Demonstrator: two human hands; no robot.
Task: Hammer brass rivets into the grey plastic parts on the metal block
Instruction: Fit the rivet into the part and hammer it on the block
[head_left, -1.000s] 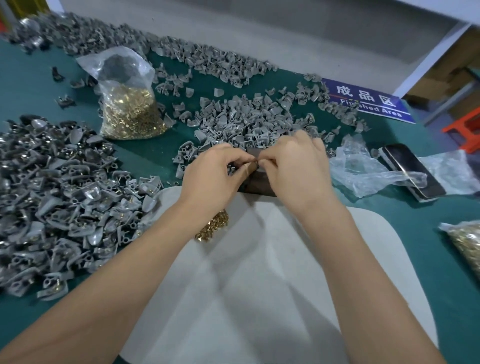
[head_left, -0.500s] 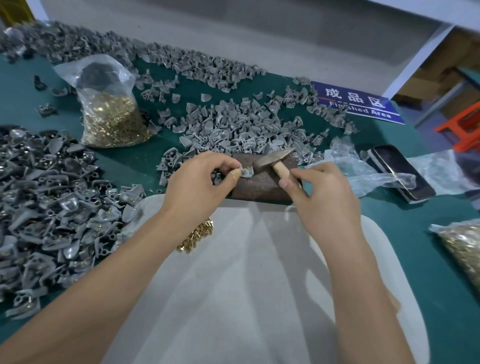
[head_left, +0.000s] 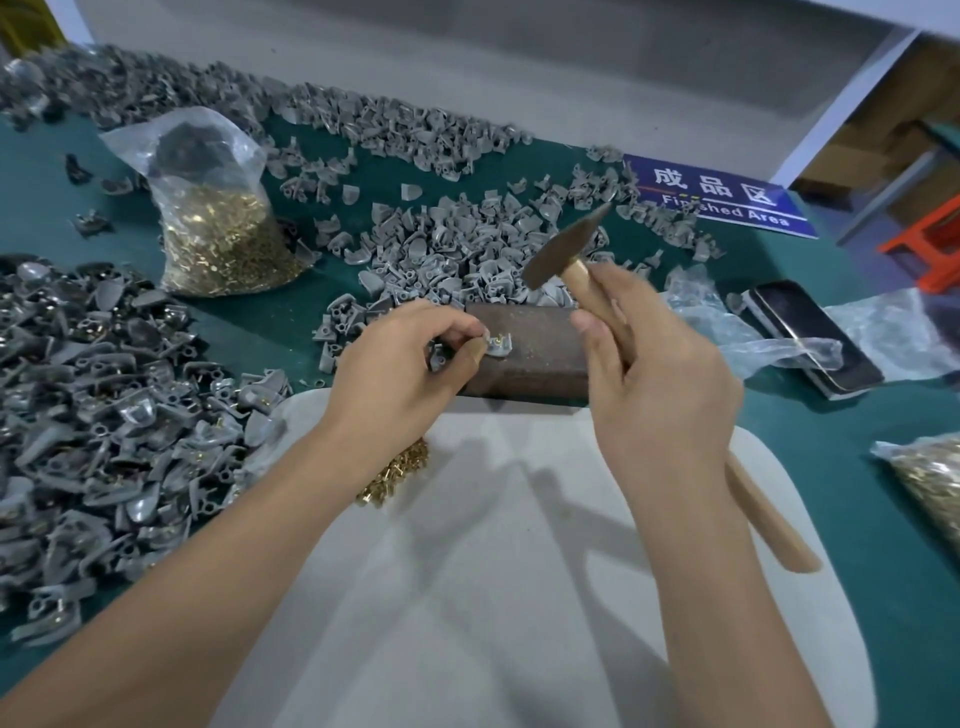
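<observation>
You've lifted the hammer (head_left: 563, 248) off the metal block (head_left: 535, 343), right hand (head_left: 660, 379) wrapped round its handle (cocked to strike). Your left hand (head_left: 400, 371) pinches the grey plastic part (head_left: 497, 344) steady on the block, rivet up.

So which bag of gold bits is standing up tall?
The bag of brass rivets on the left, beside the grey piles, stands upright; the other bag lies flat at the right edge.
</observation>
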